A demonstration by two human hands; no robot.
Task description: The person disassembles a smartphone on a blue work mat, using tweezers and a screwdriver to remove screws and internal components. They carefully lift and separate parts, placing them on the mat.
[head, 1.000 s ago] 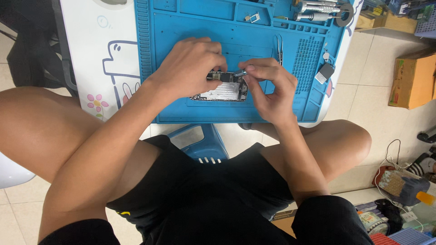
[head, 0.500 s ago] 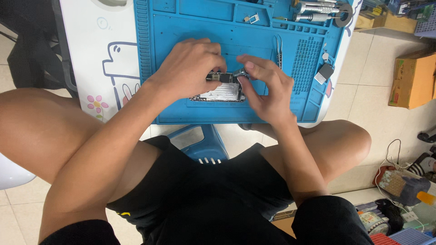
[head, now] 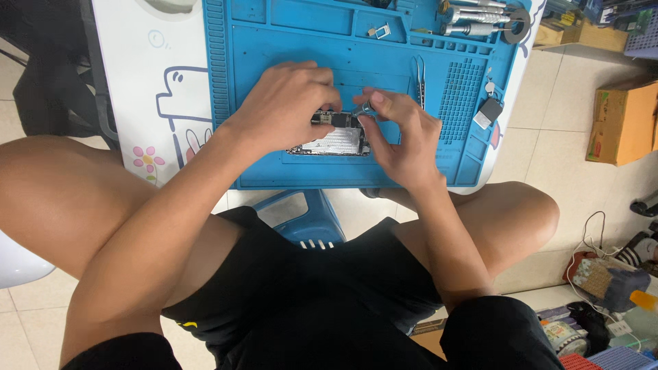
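An opened phone body point(head: 334, 140) with bare metal insides lies on a blue repair mat point(head: 274, 48). My left hand point(head: 284, 106) covers its left and upper part, fingers pressing down on it. My right hand point(head: 401, 133) sits at its right end, with thumb and fingertips pinching a small grey metal tool or part point(head: 363, 109) over the phone's top edge. What exactly is pinched is too small to tell.
Tweezers point(head: 419, 79) lie on the mat just beyond my right hand. A small dark block point(head: 486, 113) sits at the mat's right edge, metal screwdrivers point(head: 473, 20) at the top. The white table point(head: 144, 89) edge is near my knees. Cardboard box point(head: 620, 120) and clutter sit on the floor at right.
My right hand's fingers have drawn up and together towards the phone's top right corner, pinching there. My left hand has stayed on the phone.
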